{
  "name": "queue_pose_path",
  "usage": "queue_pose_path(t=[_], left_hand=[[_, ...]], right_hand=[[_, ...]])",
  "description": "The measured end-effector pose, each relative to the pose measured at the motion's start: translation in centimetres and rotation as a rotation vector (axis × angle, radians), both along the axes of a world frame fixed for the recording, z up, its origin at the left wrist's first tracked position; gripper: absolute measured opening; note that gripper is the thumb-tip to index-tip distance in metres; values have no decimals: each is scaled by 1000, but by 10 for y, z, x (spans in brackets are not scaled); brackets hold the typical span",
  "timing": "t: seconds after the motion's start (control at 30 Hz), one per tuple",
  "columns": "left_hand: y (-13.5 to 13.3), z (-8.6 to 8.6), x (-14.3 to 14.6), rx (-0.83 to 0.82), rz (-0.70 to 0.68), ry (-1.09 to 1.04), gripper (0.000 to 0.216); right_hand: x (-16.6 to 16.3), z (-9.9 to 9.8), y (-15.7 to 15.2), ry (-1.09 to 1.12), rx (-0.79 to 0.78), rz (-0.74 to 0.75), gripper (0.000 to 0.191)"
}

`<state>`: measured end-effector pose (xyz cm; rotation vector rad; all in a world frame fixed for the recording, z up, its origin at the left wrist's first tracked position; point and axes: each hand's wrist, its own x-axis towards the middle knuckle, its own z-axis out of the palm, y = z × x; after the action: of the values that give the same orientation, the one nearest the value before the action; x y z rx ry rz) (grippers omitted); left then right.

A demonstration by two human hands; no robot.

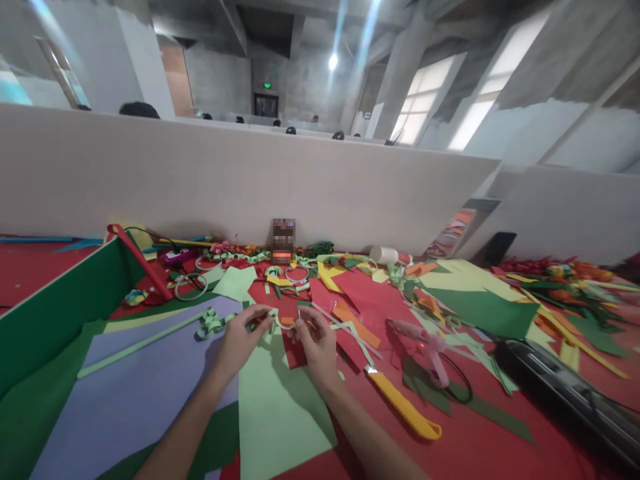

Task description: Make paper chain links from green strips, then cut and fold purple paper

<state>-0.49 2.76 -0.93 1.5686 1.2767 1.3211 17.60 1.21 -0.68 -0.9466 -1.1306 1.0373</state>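
Observation:
A curled strip of light green paper (285, 326) spans the gap between my two hands above the table. My left hand (246, 339) pinches its left end, where small curls show at the fingertips. Fingers of my right hand (316, 339) are closed on the other end. Below both hands lies a light green sheet (280, 407). To the left, a curled light green paper piece (213, 323) rests beside a long light green strip (143, 347) on a purple sheet (165, 393). A yellow utility knife (403, 403) lies right of my right forearm.
A pink glue gun (423, 343) with a black cable lies to the right, near a long black case-like object (555, 387). A green panel (65, 287) stands at left. Paper scraps and a white bottle (385, 255) sit before the pale partition (225, 180).

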Motion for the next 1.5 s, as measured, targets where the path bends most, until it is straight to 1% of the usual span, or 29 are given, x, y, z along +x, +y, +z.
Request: queue_pose_path(t=[0.43,0.6,0.8,1.07,1.13,1.23,1.33,1.5], left_hand=[[-5,6,-4,-73,-28,-56,31],[-7,10,-5,-116,-61,-83,39],[-9,10,-3,-127,-93,-101,40],[-12,9,-3,-91,-96,-99,26],[-13,10,-2,-88,-100,-93,25],[-14,10,0,-95,-99,-98,27],[-14,12,3,-106,-108,-131,30],[-11,15,5,-137,-132,-242,49]], right_hand=[[-1,8,-3,4,-39,77,33],[-1,10,-5,20,-45,57,32],[1,14,-6,16,-25,47,32],[3,11,-9,-10,40,-19,33],[3,11,-9,-9,51,-41,33],[3,14,-9,-10,51,-58,34],[2,16,-8,-15,25,-44,36],[2,12,-5,10,-2,-67,35]])
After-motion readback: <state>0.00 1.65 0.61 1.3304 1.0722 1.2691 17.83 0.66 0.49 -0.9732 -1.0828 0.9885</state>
